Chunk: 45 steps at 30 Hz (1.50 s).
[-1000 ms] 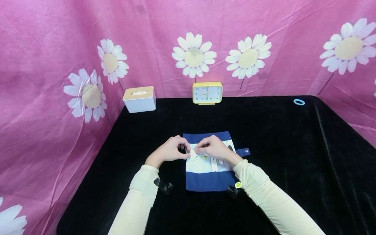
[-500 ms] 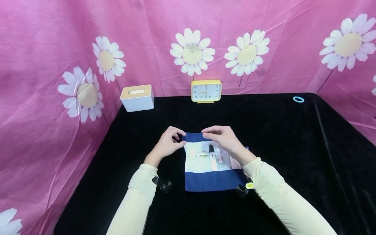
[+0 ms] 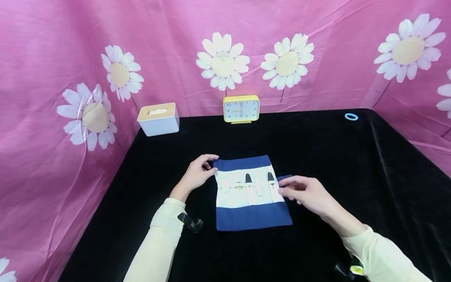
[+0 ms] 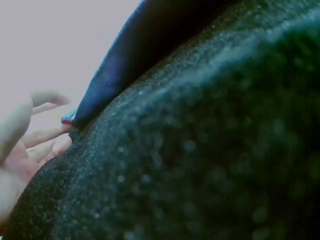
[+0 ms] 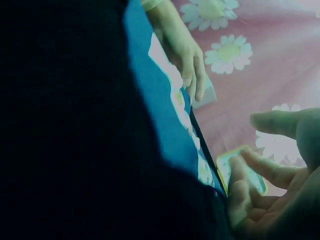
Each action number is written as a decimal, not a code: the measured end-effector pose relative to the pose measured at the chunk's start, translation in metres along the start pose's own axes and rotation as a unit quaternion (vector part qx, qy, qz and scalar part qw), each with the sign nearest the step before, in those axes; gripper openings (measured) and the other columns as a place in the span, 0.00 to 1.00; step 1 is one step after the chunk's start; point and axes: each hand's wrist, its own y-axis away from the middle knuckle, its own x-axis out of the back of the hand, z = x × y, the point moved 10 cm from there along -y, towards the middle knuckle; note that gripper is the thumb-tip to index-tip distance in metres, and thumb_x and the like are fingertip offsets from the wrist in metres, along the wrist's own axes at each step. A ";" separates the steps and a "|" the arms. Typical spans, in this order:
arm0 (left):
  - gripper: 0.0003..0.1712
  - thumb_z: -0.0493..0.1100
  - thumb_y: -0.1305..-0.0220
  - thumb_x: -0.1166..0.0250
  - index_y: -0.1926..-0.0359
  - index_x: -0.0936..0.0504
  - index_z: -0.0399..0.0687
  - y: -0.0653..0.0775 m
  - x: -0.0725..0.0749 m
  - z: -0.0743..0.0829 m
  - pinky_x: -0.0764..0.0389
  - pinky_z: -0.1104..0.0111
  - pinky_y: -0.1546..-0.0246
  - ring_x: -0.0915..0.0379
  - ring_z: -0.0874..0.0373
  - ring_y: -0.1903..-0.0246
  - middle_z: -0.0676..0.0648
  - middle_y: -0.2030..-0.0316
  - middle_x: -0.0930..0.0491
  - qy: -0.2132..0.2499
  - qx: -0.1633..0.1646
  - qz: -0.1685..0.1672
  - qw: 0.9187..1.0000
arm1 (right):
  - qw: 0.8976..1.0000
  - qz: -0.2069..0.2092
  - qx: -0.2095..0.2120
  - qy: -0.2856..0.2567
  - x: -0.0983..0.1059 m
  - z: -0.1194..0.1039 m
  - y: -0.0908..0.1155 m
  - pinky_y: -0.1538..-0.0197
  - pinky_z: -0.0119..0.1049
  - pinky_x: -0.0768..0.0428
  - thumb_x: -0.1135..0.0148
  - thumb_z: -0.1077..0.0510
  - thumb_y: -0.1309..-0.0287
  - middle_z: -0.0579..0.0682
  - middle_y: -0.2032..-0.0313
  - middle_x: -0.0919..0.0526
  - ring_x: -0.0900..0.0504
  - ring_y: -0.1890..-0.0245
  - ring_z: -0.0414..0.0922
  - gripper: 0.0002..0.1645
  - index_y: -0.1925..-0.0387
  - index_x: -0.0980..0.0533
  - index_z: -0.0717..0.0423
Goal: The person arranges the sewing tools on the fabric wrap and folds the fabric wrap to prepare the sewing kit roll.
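Note:
A blue and white cloth roll-up pouch (image 3: 246, 217) lies unrolled on the black tabletop. Across its white middle runs an elastic band holding a slim dark-ended tool (image 3: 248, 179), a second dark-ended tool (image 3: 270, 177) near the right edge, and a small yellowish item (image 3: 239, 186). My left hand (image 3: 193, 177) rests at the pouch's upper left corner, its fingertips right at the cloth edge; the left wrist view shows these loosely bent fingers (image 4: 47, 135) too. My right hand (image 3: 311, 196) is at the right edge, fingers loosely extended, close to the blue strap (image 3: 284, 177).
At the back stand a tissue box (image 3: 159, 119) with a wooden-look lid and a yellow clock (image 3: 241, 109). A light blue ring (image 3: 351, 116) lies at the far right. Pink daisy-printed cloth (image 3: 169, 47) hangs behind and beside the black-covered table (image 3: 310, 145).
Both hands have left the pouch's left-hand items. My right hand has swung up and over to the right edge; my left has shifted to the upper left corner. The banded tools are now uncovered.

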 end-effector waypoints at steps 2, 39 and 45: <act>0.23 0.36 0.37 0.33 0.39 0.20 0.46 0.000 0.002 -0.003 0.25 0.63 0.55 0.25 0.51 0.58 0.40 0.46 0.21 0.006 0.006 0.000 1.000 | 1.000 -0.013 -0.005 0.013 -0.002 0.007 0.010 0.70 0.32 0.23 0.29 0.52 0.41 0.50 0.66 0.15 0.22 0.71 0.40 0.27 0.45 0.21 0.63; 0.19 0.31 0.36 0.34 0.44 0.18 0.39 -0.001 0.001 -0.008 0.28 0.69 0.61 0.28 0.55 0.64 0.41 0.61 0.19 0.069 0.046 0.022 0.996 | 0.984 -0.016 0.082 0.159 -0.021 0.004 0.041 0.65 0.29 0.29 0.16 0.58 0.63 0.46 0.63 0.20 0.27 0.72 0.34 0.37 0.45 0.19 0.53; 0.19 0.30 0.37 0.34 0.45 0.18 0.38 -0.003 0.000 -0.008 0.26 0.70 0.63 0.27 0.55 0.65 0.41 0.62 0.19 0.086 0.043 0.024 0.995 | 0.988 -0.033 0.103 0.111 -0.018 0.004 0.038 0.66 0.28 0.27 0.17 0.59 0.61 0.47 0.64 0.22 0.27 0.72 0.34 0.36 0.45 0.19 0.58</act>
